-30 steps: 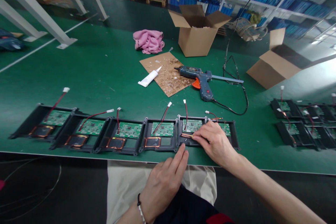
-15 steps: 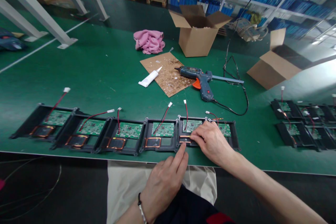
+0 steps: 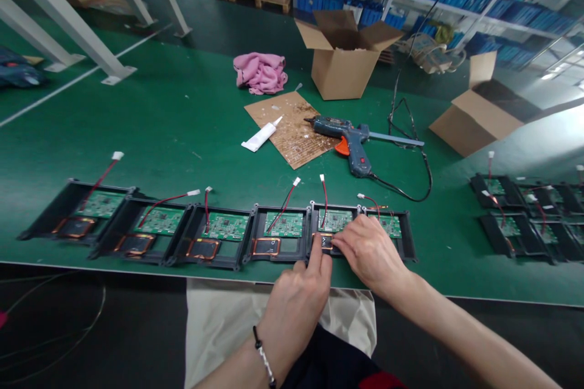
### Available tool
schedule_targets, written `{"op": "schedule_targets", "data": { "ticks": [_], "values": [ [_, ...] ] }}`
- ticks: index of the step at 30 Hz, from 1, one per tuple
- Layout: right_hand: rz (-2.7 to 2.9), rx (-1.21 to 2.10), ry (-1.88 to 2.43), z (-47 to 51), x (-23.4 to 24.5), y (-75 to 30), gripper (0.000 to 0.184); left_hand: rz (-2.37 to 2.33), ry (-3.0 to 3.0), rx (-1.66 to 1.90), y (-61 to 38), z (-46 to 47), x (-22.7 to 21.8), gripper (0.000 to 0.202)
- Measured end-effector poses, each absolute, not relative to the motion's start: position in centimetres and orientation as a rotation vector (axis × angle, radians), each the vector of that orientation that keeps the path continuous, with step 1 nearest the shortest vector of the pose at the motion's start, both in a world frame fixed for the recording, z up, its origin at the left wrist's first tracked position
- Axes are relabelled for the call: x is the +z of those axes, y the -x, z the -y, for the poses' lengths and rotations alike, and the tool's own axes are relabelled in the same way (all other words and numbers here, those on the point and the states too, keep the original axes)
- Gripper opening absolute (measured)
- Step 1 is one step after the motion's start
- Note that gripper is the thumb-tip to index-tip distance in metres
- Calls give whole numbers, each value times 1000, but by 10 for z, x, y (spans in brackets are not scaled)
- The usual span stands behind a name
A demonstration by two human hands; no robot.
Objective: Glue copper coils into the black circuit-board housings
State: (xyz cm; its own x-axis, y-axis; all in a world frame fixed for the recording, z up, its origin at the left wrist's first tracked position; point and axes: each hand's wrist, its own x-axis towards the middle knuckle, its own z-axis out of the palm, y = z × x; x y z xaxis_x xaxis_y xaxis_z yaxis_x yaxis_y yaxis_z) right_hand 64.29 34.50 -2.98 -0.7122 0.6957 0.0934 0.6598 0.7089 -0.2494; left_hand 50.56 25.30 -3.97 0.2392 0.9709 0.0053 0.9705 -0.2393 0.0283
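A row of several black plastic housings (image 3: 214, 237) lies along the near edge of the green table (image 3: 182, 127); each holds a green circuit board with a red wire and a copper coil. My left hand (image 3: 301, 301) points its forefinger onto the copper coil (image 3: 325, 239) in the fifth housing (image 3: 331, 228), the other fingers curled. My right hand (image 3: 367, 252) rests on the same housing, its fingertips pinched at the coil's right edge. The sixth housing (image 3: 396, 228) is partly hidden by that hand.
A blue hot-glue gun (image 3: 349, 137) with a black cord, a white tube (image 3: 260, 137) and a glue-spotted cardboard sheet (image 3: 292, 127) lie mid-table. Behind them are a pink cloth (image 3: 261, 72) and an open carton (image 3: 344, 55). More housings (image 3: 524, 213) are at right.
My left hand has moved forward from the table edge and its forefinger now presses on the coil. My right hand has shifted slightly while the coil settled lower in the housing.
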Motion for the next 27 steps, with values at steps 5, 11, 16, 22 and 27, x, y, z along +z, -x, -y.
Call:
{"op": "schedule_targets", "data": {
  "ticks": [5,11,16,22,27],
  "values": [
    [2684,338,823,-336,-31,-658,20,-1911,-2409,-43,-508,-253,-36,20],
    [2761,265,621,-334,-43,-672,29,-1857,-2403,-97,-510,-252,-34,32],
    [2816,206,597,-334,-47,-675,36,-1859,-2391,-105,-512,-250,-34,32],
    [2810,190,585,-336,-42,-676,40,-1877,-2410,-96,-513,-250,-35,32],
    [2858,198,545,-339,-43,-679,41,-1877,-2431,-120,-513,-249,-37,32]
  ]
}}
